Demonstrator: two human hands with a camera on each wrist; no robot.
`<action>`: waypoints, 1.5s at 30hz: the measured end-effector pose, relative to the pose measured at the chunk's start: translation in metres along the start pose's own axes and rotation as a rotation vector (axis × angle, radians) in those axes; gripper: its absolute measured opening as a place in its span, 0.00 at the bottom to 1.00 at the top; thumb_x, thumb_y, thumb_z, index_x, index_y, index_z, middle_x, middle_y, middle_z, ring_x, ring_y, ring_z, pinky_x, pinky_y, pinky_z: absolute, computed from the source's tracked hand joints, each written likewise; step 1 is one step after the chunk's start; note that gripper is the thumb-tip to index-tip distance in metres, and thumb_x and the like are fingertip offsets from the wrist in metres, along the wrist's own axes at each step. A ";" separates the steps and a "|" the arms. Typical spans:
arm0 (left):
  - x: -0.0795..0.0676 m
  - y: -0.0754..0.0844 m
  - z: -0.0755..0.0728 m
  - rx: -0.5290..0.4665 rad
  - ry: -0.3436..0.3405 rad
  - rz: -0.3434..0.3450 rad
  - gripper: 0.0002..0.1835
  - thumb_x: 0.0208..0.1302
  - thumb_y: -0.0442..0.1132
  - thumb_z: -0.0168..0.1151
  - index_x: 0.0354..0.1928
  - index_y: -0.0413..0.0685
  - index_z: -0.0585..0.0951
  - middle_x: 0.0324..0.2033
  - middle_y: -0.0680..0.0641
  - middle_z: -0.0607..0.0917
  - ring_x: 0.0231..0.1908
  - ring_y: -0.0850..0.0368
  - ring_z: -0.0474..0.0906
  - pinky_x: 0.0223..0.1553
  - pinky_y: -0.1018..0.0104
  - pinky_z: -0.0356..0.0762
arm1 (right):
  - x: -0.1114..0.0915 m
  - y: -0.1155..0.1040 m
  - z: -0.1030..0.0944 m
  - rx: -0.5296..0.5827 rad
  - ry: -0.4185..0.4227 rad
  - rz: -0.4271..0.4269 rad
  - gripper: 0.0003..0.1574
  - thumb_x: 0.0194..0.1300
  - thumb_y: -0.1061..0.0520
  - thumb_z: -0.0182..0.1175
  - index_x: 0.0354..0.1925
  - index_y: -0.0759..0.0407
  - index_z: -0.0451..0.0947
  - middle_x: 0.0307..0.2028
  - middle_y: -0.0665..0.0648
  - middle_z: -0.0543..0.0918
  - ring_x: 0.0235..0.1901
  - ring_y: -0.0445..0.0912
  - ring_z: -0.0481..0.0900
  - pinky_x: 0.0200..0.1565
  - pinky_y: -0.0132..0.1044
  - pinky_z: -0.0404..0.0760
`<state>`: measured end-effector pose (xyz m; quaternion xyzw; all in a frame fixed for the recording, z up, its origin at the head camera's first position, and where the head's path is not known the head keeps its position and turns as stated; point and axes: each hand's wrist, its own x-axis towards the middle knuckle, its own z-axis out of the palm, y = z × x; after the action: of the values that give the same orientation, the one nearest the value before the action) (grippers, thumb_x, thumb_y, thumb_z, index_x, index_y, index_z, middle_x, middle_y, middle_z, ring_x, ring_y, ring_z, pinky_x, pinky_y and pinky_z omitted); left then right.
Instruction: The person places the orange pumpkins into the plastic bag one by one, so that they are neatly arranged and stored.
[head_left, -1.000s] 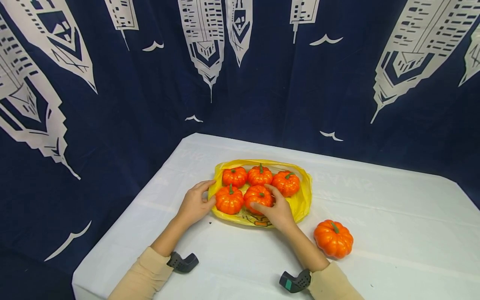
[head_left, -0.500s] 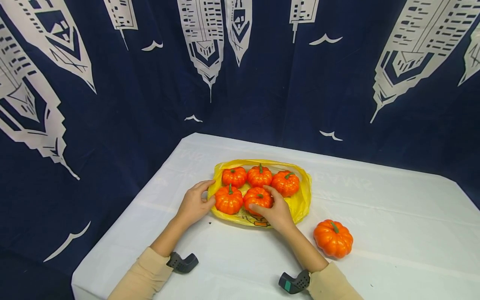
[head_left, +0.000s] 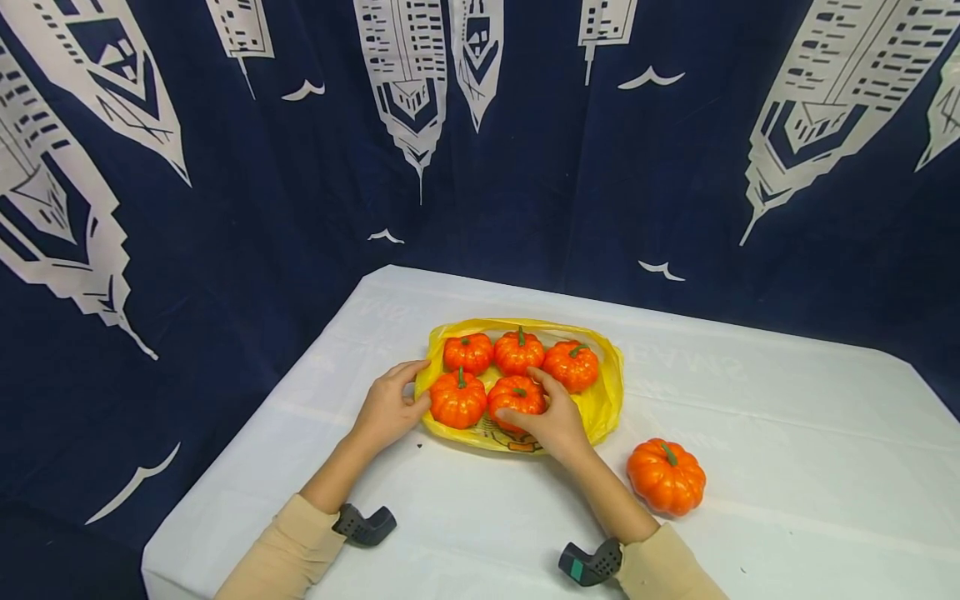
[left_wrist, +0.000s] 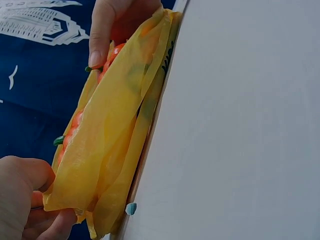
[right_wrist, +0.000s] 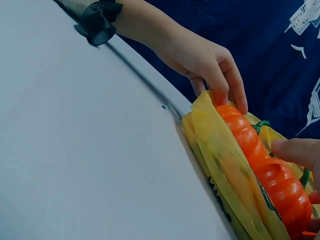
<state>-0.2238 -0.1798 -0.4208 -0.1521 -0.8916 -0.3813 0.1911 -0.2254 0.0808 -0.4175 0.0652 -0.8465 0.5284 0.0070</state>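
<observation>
A yellow plastic bag point(head_left: 604, 408) lies open on the white table with several small orange pumpkins inside, in two rows. My left hand point(head_left: 387, 408) holds the bag's left edge; in the left wrist view its thumb and fingers point(left_wrist: 39, 172) lie on either side of the plastic. My right hand point(head_left: 557, 419) grips the front middle pumpkin point(head_left: 514, 398) from its right side, thumb in front and fingers behind. Just left of that one sits another pumpkin point(head_left: 458, 402). Part of the gripped pumpkin is hidden behind the right hand.
One more pumpkin point(head_left: 667, 477) stands on the table to the right of the bag, beside the right forearm. A dark blue curtain point(head_left: 525, 208) with white building prints hangs behind the table point(head_left: 787, 417). Black cameras point(head_left: 365, 526) are strapped to both wrists.
The front middle pumpkin has turned slightly under the right hand, its stem shifting a little. Otherwise the hands, bag and other pumpkins stay in place.
</observation>
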 end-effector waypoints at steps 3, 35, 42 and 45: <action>0.000 0.000 0.000 -0.001 0.001 -0.001 0.26 0.54 0.32 0.62 0.58 0.35 0.78 0.55 0.38 0.80 0.48 0.47 0.79 0.34 0.66 0.82 | -0.001 -0.002 -0.002 0.003 0.002 -0.002 0.53 0.51 0.46 0.76 0.69 0.60 0.64 0.68 0.63 0.65 0.65 0.59 0.64 0.66 0.56 0.63; 0.000 -0.001 0.000 -0.009 0.002 0.005 0.26 0.54 0.32 0.62 0.58 0.35 0.79 0.55 0.39 0.80 0.47 0.47 0.79 0.30 0.70 0.79 | -0.015 -0.039 -0.039 0.041 -0.010 -0.045 0.51 0.54 0.44 0.73 0.71 0.55 0.63 0.66 0.63 0.68 0.65 0.59 0.65 0.64 0.56 0.66; 0.000 -0.001 0.001 -0.007 0.003 0.003 0.26 0.54 0.32 0.62 0.58 0.35 0.78 0.55 0.38 0.80 0.49 0.46 0.79 0.35 0.65 0.82 | -0.034 -0.047 -0.058 0.048 -0.017 -0.061 0.49 0.54 0.45 0.73 0.70 0.52 0.64 0.67 0.60 0.68 0.67 0.59 0.62 0.66 0.56 0.63; 0.000 0.000 0.001 -0.005 0.003 0.006 0.26 0.54 0.31 0.62 0.58 0.34 0.78 0.55 0.38 0.80 0.49 0.46 0.79 0.35 0.65 0.82 | -0.041 -0.046 -0.067 0.064 -0.006 -0.075 0.49 0.54 0.46 0.73 0.70 0.54 0.64 0.67 0.59 0.69 0.67 0.56 0.62 0.68 0.53 0.61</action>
<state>-0.2238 -0.1792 -0.4217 -0.1545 -0.8898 -0.3834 0.1933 -0.1830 0.1247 -0.3504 0.0988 -0.8261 0.5543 0.0220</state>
